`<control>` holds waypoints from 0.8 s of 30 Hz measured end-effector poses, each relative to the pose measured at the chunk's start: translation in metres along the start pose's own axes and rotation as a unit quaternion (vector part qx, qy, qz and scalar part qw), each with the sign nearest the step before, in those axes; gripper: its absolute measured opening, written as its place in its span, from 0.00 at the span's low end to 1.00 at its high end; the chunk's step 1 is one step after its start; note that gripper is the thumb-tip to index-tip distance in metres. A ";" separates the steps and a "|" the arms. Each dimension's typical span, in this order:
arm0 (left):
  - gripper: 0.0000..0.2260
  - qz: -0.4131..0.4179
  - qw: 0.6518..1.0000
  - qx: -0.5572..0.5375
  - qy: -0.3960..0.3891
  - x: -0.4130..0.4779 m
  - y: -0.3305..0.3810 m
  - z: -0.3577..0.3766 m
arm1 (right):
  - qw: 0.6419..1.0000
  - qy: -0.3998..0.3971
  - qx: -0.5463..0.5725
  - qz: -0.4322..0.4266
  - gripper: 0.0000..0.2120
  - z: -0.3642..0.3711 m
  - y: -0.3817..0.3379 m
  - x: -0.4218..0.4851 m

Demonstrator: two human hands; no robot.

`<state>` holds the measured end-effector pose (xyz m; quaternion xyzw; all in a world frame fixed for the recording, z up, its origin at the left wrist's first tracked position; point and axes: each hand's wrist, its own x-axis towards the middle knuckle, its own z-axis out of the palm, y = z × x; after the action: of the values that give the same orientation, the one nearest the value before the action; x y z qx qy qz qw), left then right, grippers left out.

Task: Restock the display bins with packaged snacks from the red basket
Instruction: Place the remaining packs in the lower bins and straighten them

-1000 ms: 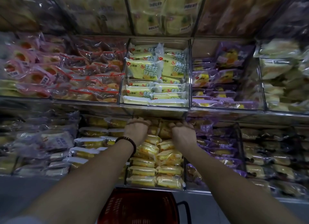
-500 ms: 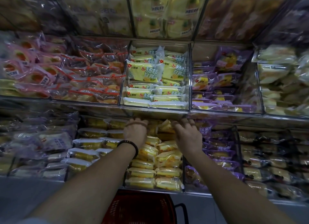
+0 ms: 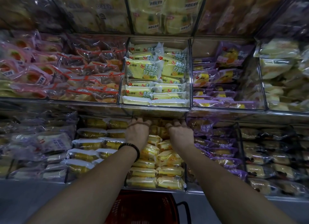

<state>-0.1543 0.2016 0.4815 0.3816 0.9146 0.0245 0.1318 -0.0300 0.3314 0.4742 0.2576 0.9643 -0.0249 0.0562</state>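
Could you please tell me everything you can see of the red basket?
The red basket sits at bottom centre, below the front edge of the lower bin of yellow packs, between the two forearms. It looks like plastic with a slotted lattice surface. A black handle curves out on its right. The frame cuts off its lower part. The left hand and right hand are up in that bin, apart from it. Its contents cannot be made out.

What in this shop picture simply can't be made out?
Head view only.
1. Fingertips of the left hand and right hand: hidden under the front edge of the upper bin, so any grip is unclear.
2. Red basket: contents cut off by the bottom edge, too dark.
3. Far-left packs: print blurred.
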 end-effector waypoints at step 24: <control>0.15 0.097 0.995 0.020 -0.014 -0.033 -0.021 -0.010 | 0.993 -0.013 0.085 -0.080 0.17 0.011 0.010 -0.034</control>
<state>-0.1493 0.1638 0.4949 0.4712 0.8716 0.0129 0.1343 0.0053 0.3229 0.4669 0.1827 0.9754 -0.1147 0.0446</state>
